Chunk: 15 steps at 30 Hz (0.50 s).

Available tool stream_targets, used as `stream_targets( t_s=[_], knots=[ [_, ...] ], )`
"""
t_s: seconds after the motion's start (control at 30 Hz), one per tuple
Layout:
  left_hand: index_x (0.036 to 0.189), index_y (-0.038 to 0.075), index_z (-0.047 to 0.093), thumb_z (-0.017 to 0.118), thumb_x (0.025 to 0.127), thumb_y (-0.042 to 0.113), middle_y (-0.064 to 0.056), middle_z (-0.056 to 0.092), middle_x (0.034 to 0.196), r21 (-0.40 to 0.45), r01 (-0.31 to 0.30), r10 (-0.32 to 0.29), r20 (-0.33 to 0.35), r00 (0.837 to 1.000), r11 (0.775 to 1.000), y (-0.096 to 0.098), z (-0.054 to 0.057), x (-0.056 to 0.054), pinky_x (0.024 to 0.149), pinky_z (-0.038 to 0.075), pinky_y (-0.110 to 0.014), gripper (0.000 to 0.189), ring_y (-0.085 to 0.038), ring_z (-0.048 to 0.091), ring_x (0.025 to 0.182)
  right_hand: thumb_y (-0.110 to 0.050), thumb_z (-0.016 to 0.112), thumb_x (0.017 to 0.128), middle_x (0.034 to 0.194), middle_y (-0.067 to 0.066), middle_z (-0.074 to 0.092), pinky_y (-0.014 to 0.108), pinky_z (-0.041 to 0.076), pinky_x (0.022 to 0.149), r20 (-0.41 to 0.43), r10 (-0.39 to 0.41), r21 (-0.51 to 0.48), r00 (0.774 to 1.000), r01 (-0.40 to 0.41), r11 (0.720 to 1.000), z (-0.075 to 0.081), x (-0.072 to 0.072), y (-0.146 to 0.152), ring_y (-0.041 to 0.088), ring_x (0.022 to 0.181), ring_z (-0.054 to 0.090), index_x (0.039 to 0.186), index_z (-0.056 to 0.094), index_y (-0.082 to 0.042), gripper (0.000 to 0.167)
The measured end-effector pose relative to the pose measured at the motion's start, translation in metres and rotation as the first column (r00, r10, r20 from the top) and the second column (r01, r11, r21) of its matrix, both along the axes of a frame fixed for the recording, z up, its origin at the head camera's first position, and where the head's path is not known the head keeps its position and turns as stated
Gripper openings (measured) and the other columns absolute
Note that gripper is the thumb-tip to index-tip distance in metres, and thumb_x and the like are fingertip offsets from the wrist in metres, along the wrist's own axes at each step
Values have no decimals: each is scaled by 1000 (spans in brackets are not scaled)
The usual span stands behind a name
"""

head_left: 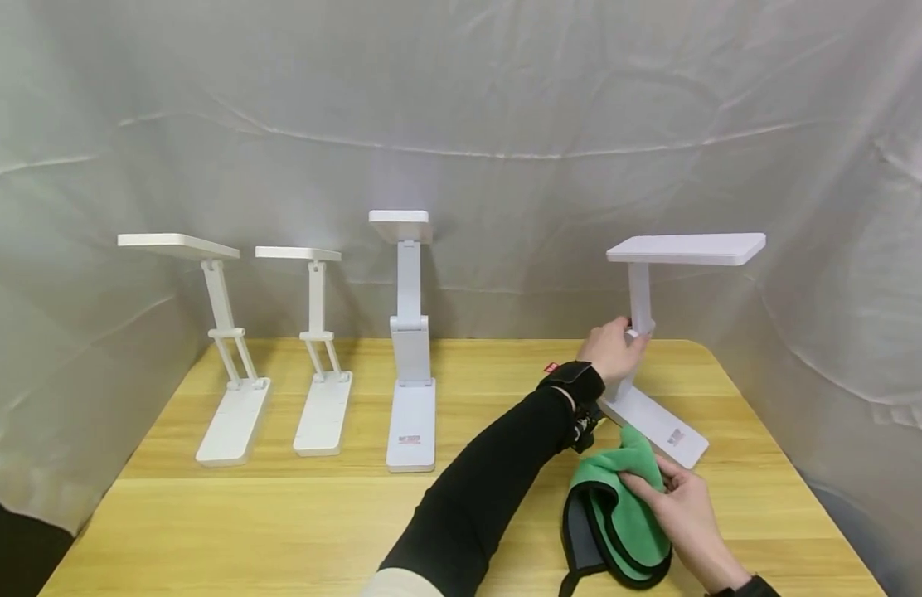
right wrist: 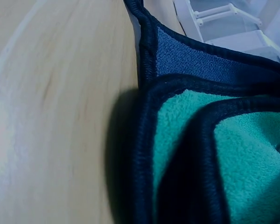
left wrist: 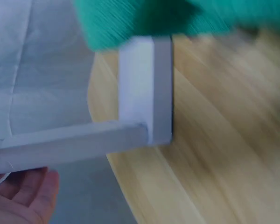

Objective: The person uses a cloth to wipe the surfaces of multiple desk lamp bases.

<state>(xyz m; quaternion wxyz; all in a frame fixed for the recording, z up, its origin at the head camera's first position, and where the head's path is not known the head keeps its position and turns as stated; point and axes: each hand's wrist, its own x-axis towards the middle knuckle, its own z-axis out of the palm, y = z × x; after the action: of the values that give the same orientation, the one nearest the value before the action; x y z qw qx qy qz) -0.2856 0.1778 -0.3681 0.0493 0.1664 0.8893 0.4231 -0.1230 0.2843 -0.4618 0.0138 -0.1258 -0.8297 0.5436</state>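
A white folding desk lamp (head_left: pixel 685 249) stands at the right of the table, its flat head level above a slanted base. My left hand (head_left: pixel 613 350) grips this lamp at the middle joint of its stem; in the left wrist view the fingers (left wrist: pixel 44 191) lie behind the lamp's stem (left wrist: pixel 70 144). In front of the base, my right hand (head_left: pixel 688 514) pinches a folded green cloth (head_left: pixel 633 506) with black edging and a grey reverse side. The cloth (right wrist: pixel 252 163) fills much of the right wrist view, close over the wood, with only a fingertip visible at the edge.
Three more white folding lamps stand along the back: one at the far left (head_left: pixel 233 423), a second lamp (head_left: pixel 322 414) beside it, and a third lamp (head_left: pixel 411 423) near the middle. A pale curtain (head_left: pixel 461 99) surrounds the wooden table (head_left: pixel 282 522) at the back and sides.
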Motion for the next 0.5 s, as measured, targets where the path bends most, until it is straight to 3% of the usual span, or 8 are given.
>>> stream_targets(
  t_s=[0.07, 0.2, 0.33, 0.43, 0.5],
  knots=[
    [130, 16, 61, 50, 105, 39, -2, 72, 123, -32, -6, 5, -27, 1000, 999, -1, -4, -3, 84, 56, -22, 35, -13, 70, 102, -18, 77, 89, 95, -21, 74, 23, 59, 70, -32, 14, 14, 999, -14, 1000, 2, 1, 0, -3, 81, 67, 137, 57, 6, 57],
    [125, 14, 63, 48, 106, 36, -3, 73, 122, -63, 55, -60, -83, 995, 997, -16, -8, -5, 82, 55, -19, 33, -13, 70, 103, -12, 78, 88, 97, -24, 71, 20, 58, 70, -117, 54, 74, 992, -45, 996, 7, 3, -2, -6, 84, 66, 131, 62, 6, 50],
    [118, 11, 63, 47, 107, 33, -4, 72, 104, -41, 144, -148, -95, 984, 989, -45, -8, -3, 69, 48, -17, 29, -10, 64, 85, -11, 79, 86, 103, -18, 74, 19, 58, 71, -173, 110, 117, 979, -90, 989, 15, 6, -7, -7, 87, 65, 128, 65, 4, 46],
    [104, 10, 60, 46, 107, 32, -2, 59, 83, 7, 213, -212, -78, 974, 977, -73, -12, -1, 59, 41, -18, 26, -9, 52, 70, -9, 79, 86, 103, -18, 73, 20, 58, 72, -190, 143, 104, 971, -125, 987, 22, 8, -13, -3, 88, 67, 128, 66, 4, 46],
    [100, 10, 58, 45, 107, 31, 0, 53, 80, 42, 254, -251, -72, 965, 966, -92, -15, 2, 58, 41, -17, 26, -8, 49, 68, -7, 78, 86, 101, -23, 72, 21, 59, 73, -200, 161, 79, 967, -147, 986, 26, 9, -17, 0, 88, 69, 127, 65, 5, 45]
  ],
)
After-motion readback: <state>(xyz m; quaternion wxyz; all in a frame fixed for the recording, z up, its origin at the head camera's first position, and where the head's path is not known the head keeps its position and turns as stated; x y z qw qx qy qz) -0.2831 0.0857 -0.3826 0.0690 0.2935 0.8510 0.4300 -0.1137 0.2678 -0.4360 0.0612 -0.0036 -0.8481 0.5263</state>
